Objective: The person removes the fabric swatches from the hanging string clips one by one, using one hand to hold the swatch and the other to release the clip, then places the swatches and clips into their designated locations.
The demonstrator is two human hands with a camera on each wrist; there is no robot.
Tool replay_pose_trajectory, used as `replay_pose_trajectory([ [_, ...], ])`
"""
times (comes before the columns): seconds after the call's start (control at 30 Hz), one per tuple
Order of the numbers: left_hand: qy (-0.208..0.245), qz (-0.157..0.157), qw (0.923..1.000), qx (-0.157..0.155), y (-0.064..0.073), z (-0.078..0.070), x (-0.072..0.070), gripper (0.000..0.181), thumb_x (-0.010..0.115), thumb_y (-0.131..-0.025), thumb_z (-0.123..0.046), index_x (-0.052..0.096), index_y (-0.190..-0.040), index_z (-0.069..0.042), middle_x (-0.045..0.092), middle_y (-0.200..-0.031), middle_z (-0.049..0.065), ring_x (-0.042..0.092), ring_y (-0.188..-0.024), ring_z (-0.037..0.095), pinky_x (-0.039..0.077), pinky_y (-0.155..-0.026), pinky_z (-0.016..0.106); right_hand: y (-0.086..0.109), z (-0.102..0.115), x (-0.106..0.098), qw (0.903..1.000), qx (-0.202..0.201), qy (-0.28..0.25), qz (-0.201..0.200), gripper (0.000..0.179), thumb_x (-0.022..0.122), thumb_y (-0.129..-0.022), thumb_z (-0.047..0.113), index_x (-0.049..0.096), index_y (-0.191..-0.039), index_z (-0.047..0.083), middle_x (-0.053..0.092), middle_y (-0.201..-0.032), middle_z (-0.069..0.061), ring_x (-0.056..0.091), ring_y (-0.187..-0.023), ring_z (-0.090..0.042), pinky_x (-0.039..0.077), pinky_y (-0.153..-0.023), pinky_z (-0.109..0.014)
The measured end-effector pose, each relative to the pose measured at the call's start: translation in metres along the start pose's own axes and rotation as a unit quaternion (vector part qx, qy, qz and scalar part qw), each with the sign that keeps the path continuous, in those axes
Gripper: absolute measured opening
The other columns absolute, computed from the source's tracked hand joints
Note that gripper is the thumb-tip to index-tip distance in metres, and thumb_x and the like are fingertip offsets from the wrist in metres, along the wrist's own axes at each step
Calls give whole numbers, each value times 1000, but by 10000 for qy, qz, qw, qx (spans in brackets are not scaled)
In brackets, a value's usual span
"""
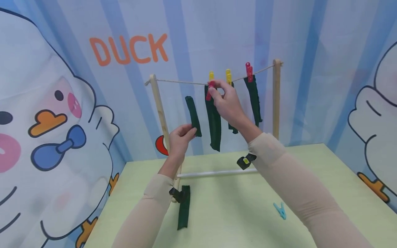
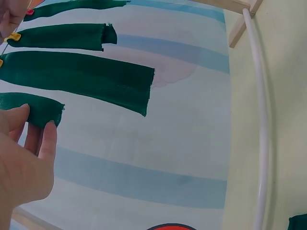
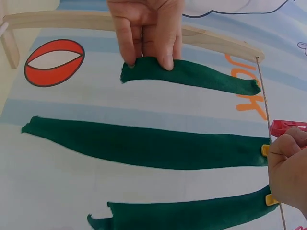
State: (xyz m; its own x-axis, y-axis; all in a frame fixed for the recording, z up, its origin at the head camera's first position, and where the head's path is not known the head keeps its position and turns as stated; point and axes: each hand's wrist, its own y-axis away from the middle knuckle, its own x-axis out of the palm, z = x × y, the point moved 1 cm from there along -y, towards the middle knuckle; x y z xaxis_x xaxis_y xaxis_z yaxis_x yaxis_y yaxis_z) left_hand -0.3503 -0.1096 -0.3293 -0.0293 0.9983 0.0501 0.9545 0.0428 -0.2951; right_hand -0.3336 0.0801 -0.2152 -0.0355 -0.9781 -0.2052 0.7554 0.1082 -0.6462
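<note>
My left hand [image 1: 180, 139] pinches a dark green cloth strip [image 1: 193, 112] near its lower end, between thumb and fingers. That strip stands up from the hand, its top end just below the string [image 1: 183, 82] in the head view. My right hand [image 1: 230, 105] pinches a red clothespin [image 3: 284, 126] between thumb and forefinger, close to the string. Beside it, a long green strip [image 1: 214, 120] hangs from a yellow clothespin [image 1: 211, 75]. Partly behind the right hand hangs another green strip [image 2: 57, 36] under a second yellow clothespin [image 1: 228, 76].
Farther right, a red clothespin [image 1: 249, 73] holds a green strip [image 1: 254, 100]. The string runs between wooden posts [image 1: 160, 106], joined low down by a white rod [image 1: 217, 173]. On the pale table [image 1: 232, 213] lie another green strip [image 1: 184, 213] and a teal clothespin [image 1: 281, 210].
</note>
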Motion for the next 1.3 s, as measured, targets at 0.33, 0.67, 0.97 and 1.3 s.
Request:
replay_pose_trajectory([
  [0.33, 66, -1, 9999, -87, 6, 11, -2, 30, 72, -94, -15, 68, -121, -3, 67, -115, 12, 69, -98, 20, 55, -89, 27, 14, -16, -12, 9982, 129, 515, -277, 44, 59, -102, 30, 54, -139, 5, 58, -130, -10, 51, -64, -25, 46, -59, -23],
  [0.67, 141, 11, 9995, -292, 20, 22, -2, 29, 72, -94, -15, 68, -120, -3, 67, -116, 12, 69, -102, 22, 54, -91, 28, 37, -39, -28, 9963, 403, 721, -237, 40, 63, -100, 26, 58, -132, 3, 59, -124, -11, 67, -92, -27, 57, -79, -27],
  [0.97, -51, 9, 9986, -529, 33, 34, -2, 29, 72, -95, -18, 68, -121, -5, 67, -117, 11, 69, -105, 22, 53, -94, 31, 60, -54, -39, 9933, 763, 866, -84, 40, 65, -99, 26, 59, -132, 2, 60, -127, -13, 68, -92, -36, 55, -75, -19],
  [1.3, 169, 17, 9979, -629, 42, 56, -7, 28, 70, -95, -10, 67, -120, 2, 67, -113, 15, 68, -101, 22, 55, -90, 32, 92, -80, -48, 9725, -131, 2311, -255, 29, 70, -95, 17, 65, -116, -1, 65, -107, -14, 62, -89, -26, 56, -70, -32],
])
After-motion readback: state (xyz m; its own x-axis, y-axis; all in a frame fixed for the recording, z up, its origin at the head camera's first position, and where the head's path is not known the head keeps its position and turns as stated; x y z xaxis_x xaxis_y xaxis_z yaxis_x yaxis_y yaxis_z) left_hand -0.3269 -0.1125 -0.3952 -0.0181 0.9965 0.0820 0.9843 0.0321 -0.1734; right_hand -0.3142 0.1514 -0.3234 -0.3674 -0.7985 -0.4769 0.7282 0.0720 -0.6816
